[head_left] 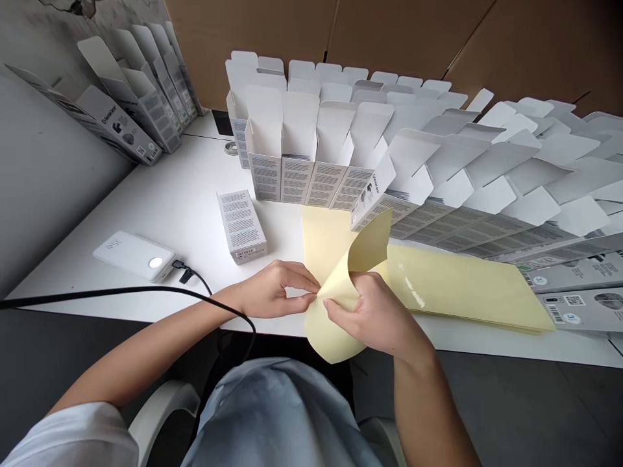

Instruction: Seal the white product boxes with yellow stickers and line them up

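Observation:
A pale yellow sheet (350, 272) is curled up over the near edge of the white table (165, 201). My right hand (374, 311) is wrapped round its lower part. My left hand (277, 288) pinches at the sheet's left edge, fingertips pressed together against the right hand's fingertips. What the pinch holds is too small to make out. A stack of flat yellow sheets (467, 285) lies just right of my hands. A closed white printed box (242, 225) lies flat a little beyond my left hand.
Rows of open-topped white printed boxes (311, 149) stand across the back, and several lean over at the right (487, 188). More boxes lean at the far left (126, 110). A white power bank (135, 255) with a black cable (146, 292) lies at the near left. Brown cardboard (389, 39) stands behind.

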{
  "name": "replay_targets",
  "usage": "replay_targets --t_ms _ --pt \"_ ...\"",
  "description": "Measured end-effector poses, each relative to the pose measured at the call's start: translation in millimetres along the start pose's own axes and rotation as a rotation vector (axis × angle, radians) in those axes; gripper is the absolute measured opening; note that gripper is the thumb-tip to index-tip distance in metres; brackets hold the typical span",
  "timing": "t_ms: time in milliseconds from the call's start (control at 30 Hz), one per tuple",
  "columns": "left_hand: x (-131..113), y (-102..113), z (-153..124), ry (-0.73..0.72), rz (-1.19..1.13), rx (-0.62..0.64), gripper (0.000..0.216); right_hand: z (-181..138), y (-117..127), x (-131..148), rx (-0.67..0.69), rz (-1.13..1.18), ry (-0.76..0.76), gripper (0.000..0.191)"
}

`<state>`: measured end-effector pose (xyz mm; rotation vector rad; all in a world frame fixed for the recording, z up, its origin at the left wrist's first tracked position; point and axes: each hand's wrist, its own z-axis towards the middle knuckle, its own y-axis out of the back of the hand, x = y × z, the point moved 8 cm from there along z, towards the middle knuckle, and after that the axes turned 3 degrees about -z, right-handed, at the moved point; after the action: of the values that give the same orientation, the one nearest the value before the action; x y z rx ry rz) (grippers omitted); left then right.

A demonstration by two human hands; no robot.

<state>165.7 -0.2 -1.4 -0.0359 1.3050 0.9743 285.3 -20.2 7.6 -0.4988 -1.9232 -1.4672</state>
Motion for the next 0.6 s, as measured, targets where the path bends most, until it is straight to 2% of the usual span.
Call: replay_targets --t_ms 433,600 --pt "3.2 -0.6 2.3 0.019 0.003 0.018 0.026 1.4 -0.1 -4.6 -0.004 0.013 -0.006 0.017" --pt "3.0 1.9 3.0 0.041 -0.052 0.000 0.025 0.7 2.1 -2.8 -0.011 0.075 0.030 0.009"
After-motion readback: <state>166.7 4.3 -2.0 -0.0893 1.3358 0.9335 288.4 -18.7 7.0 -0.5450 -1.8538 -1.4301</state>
